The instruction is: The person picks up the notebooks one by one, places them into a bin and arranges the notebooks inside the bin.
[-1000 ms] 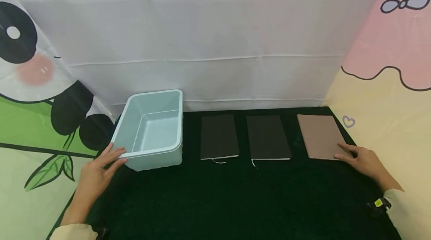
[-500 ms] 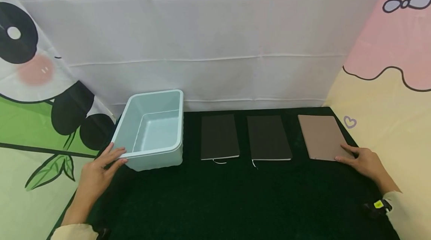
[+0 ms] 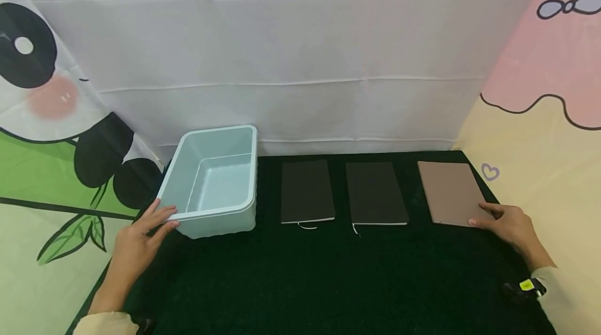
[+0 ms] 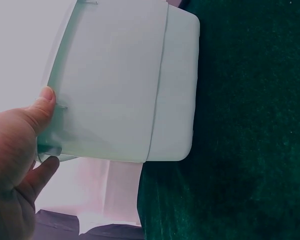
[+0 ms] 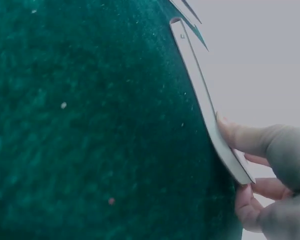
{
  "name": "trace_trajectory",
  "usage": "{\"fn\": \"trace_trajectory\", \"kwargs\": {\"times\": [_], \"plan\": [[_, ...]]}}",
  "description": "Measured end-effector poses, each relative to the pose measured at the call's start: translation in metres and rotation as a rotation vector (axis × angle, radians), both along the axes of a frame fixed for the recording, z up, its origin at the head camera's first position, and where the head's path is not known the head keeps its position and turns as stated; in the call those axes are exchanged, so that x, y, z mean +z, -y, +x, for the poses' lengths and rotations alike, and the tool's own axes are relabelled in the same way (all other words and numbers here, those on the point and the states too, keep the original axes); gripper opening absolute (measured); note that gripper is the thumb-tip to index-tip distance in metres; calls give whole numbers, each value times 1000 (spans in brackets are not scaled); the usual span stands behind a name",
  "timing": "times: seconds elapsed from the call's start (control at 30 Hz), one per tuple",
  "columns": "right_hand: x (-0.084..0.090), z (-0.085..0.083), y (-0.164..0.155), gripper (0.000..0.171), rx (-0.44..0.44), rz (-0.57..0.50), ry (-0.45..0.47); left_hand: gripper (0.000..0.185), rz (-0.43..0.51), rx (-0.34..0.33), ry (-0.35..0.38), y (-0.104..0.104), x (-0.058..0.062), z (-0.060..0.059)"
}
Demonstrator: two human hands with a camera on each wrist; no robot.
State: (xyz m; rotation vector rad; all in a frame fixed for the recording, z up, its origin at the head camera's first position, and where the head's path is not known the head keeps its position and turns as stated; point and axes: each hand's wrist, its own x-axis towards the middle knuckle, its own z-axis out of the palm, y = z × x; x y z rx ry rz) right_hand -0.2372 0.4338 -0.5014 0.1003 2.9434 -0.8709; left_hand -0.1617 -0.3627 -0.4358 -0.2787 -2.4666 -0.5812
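A person's left hand (image 3: pixel 133 243) grips the near-left corner of a pale blue tub (image 3: pixel 213 181) at the bench's (image 3: pixel 300 277) far-left corner, thumb on the rim, while the right hand (image 3: pixel 509 225) pinches the near-right corner of a tan notebook (image 3: pixel 448 191) near the far-right corner. Two black notebooks (image 3: pixel 307 191) (image 3: pixel 375 193) lie between. The thin cover, caught only at one corner, could slip or flop open if lifted; the one-handed corner hold could tip the tub.

no text, label, brand or number can be read on any thing in these pictures.
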Motion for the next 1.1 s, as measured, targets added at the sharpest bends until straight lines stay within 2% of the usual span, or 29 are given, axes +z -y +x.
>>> {"fn": "trace_trajectory", "kwargs": {"times": [0.17,0.43,0.77,0.97,1.1], "plan": [[4,1,3,89,-29,-18,32,37,10,-7,-11,0,-1,0],[11,0,8,89,-85,-54,99,38,33,-3,24,0,-1,2],[14,-8,12,85,-69,2,58,38,32,16,18,2,1,4],[21,-8,13,89,-75,-81,108,39,20,21,16,2,1,5],[25,-7,10,90,-67,-133,142,39,20,-1,6,1,2,4]]}}
